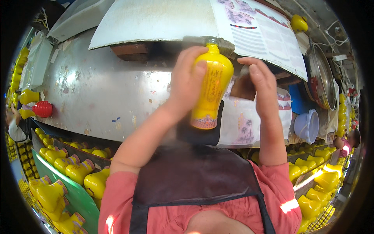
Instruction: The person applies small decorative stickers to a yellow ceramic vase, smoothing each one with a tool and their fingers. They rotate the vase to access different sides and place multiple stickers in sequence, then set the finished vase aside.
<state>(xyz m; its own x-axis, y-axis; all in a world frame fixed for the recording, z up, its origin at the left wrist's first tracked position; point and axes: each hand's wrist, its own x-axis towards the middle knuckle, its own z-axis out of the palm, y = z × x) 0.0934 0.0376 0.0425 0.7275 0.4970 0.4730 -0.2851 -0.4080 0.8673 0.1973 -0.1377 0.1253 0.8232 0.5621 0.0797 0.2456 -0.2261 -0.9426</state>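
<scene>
My left hand (186, 80) is closed around the upper side of a glossy yellow bottle (212, 87). The bottle stands tilted in view, its narrow glass neck at the far end and a pink-purple patterned band around its base. Dark lettering runs down its front. To the right of it, apart from the bottle, my right hand (263, 80) has its fingers stretched out and slightly bent. Beside those fingers is a flat brown piece (243, 89); whether they touch it I cannot tell. A dark pad (200, 134) lies under the bottle's base.
Printed decal sheets (243, 128) lie on the metal table (89, 85), with more on the white slanted board (156, 21). A lavender bucket (307, 125) stands at the right, a red ribbed object (42, 109) at the left. Rows of yellow bottles (80, 171) flank me.
</scene>
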